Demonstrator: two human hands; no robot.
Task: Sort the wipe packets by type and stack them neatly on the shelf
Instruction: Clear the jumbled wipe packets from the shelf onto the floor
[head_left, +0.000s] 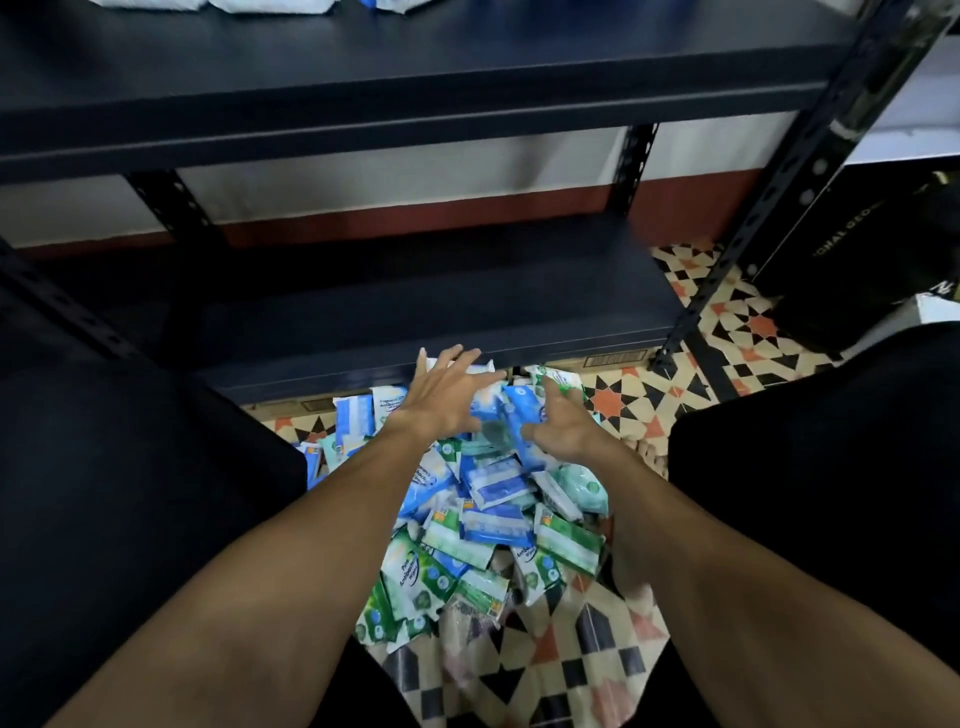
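Wipe packets (483, 519), blue and green mixed, lie heaped on the floor (550, 670) below the shelf (415, 312); our left hand (441, 400) and right hand (561, 431) flank the far end, fingers (457, 358) spread and gripping nothing, so we judge sorting under way, next gathering the blue ones.

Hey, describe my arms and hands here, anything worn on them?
The left forearm and right forearm are bare, no sleeves in view. The left hand and right hand wear no gloves; no watch, bracelet or ring shows.

Bare left hand (447, 395), right hand (561, 426); black trousers (130, 493).
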